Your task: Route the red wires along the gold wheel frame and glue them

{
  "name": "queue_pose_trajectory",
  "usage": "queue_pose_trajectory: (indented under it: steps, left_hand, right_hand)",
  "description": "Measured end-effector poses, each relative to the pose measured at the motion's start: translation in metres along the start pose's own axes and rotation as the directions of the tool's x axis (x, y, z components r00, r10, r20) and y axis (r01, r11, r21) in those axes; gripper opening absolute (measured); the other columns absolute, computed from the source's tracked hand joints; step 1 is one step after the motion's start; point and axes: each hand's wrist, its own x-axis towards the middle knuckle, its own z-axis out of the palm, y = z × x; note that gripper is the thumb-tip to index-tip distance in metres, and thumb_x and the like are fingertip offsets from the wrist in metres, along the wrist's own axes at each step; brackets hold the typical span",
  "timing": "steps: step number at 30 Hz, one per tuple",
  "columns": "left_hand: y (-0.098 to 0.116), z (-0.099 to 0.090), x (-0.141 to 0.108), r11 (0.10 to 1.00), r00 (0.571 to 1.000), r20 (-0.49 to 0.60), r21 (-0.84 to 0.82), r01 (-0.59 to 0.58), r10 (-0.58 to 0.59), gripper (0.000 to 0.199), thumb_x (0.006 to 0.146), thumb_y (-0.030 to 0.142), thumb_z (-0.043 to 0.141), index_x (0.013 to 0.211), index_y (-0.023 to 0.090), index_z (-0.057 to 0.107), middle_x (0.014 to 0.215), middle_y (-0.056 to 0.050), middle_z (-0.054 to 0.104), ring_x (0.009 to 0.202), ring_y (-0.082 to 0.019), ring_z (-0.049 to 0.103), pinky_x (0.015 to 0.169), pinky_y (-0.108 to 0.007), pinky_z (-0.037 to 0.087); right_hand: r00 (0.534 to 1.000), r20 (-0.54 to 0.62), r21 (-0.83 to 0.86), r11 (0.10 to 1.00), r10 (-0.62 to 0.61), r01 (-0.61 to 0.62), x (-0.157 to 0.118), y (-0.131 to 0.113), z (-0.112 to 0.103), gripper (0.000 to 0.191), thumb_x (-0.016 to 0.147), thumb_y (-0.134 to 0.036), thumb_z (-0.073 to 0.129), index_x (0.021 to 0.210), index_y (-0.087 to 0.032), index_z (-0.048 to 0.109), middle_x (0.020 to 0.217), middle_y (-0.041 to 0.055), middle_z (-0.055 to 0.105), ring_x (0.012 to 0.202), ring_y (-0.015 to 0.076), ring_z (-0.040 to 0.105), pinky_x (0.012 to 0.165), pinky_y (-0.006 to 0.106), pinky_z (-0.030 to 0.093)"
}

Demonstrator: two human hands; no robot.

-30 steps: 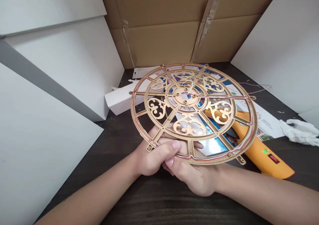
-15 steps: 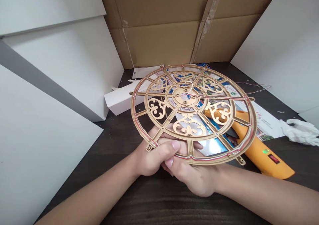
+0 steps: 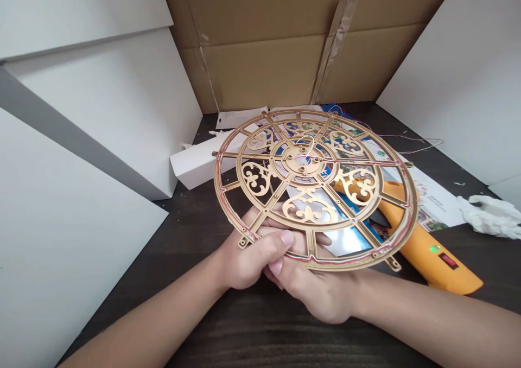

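The left hand [image 3: 250, 262] and right hand [image 3: 313, 294] gripped the lower rim of a gold openwork circular frame [image 3: 255, 178], fingers [image 3: 287, 239] curled closed on it, holding it tilted above a dark wood table [image 3: 285, 341]. An orange handheld tool [image 3: 431, 257] lay beyond, partly beneath the frame; a cardboard panel [image 3: 260, 69] stood farthest.
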Motion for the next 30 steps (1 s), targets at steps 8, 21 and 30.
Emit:
queue_pose_trajectory:
  steps: [8,21,30]
  left_hand:
    - [-0.0016,0.0002,-0.0005,1.000,1.000,0.020,0.006,-0.022,0.022,0.046,0.095,0.050,0.048,0.099,0.015,0.079,0.091,-0.013,0.079,0.100,-0.032,0.074,0.105,-0.050,0.053]
    - [-0.0029,-0.0011,-0.0012,1.000,0.999,0.037,0.001,-0.024,0.024,0.047,0.096,0.047,0.047,0.107,0.014,0.077,0.093,-0.013,0.079,0.099,-0.032,0.075,0.100,-0.049,0.056]
    - [-0.0041,-0.0018,-0.0010,1.000,0.999,0.044,0.005,-0.020,0.020,0.047,0.096,0.047,0.045,0.101,0.015,0.080,0.094,-0.013,0.079,0.102,-0.032,0.074,0.101,-0.048,0.055]
  right_hand:
    - [1.000,-0.010,-0.004,1.000,-0.008,0.008,-0.0018,-0.0003,0.0011,0.016,0.091,-0.020,0.047,0.077,-0.020,0.052,0.069,-0.0021,0.054,0.063,0.0133,0.054,0.062,0.030,0.046]
    - [1.000,0.018,0.029,0.999,0.021,-0.022,-0.0018,0.0004,0.0014,0.020,0.095,-0.022,0.044,0.075,-0.021,0.049,0.066,-0.0023,0.054,0.061,0.0132,0.054,0.060,0.029,0.047]
    - [1.000,0.020,0.026,1.000,0.017,-0.018,-0.0024,-0.0002,0.0023,0.014,0.094,-0.022,0.043,0.080,-0.022,0.048,0.067,-0.0023,0.054,0.062,0.0139,0.053,0.061,0.030,0.047]
